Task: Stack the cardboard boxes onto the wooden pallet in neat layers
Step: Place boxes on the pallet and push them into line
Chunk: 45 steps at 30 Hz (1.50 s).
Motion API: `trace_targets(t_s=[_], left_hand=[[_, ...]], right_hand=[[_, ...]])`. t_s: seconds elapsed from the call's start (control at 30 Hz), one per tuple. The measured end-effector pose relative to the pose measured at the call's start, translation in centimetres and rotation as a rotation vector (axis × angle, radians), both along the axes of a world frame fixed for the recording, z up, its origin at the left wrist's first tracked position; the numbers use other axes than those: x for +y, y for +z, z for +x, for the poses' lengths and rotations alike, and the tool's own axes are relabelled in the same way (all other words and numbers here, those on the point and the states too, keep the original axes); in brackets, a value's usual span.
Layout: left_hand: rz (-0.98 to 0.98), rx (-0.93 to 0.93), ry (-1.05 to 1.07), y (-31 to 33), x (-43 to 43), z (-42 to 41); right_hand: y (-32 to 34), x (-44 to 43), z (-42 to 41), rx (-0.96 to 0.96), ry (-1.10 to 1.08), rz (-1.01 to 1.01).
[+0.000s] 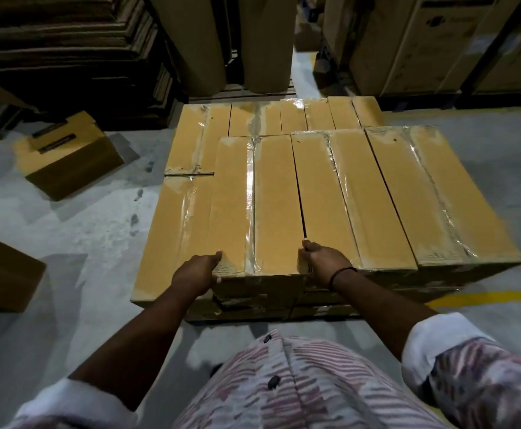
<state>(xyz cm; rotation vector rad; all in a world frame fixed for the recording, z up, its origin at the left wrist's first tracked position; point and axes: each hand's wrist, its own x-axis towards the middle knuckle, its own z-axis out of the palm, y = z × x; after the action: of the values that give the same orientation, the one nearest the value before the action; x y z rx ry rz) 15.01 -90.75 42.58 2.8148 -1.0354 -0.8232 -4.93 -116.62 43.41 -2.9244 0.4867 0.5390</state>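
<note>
Now, axis: our top box runs long from near to far.
Grip: our left hand and right hand curl round its near corners, equally close.

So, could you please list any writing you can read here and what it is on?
Nothing is legible.
Dark label strips on the floor box: too blurred to read.
Dark print on the back right cartons: too blurred to read.
No print visible on the taped boxes.
</note>
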Motion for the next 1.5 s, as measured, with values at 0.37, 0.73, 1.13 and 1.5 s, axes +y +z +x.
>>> trace_targets(t_s=[0.37,0.73,1.13,1.5], left_hand=[[-0.009,-0.045,-0.024,0.1,0.1,0.0],[-0.012,-0.049,-0.022,0.0,-0.4,0.5],[-0.005,-0.099,-0.047,0.0,-0.4,-0.4],[0.032,-0.131,-0.031,0.5,-0.6,-1.0]], right_hand=[[0.7,0.3,-0.4,-0.012,-0.029,0.037],[0.7,0.5,-0.2,-0.031,-0.029,0.002],[0.6,0.8,-1.7,-0.046,0.090,-0.065],[0.3,0.8,-0.7,-0.108,0.010,0.031]])
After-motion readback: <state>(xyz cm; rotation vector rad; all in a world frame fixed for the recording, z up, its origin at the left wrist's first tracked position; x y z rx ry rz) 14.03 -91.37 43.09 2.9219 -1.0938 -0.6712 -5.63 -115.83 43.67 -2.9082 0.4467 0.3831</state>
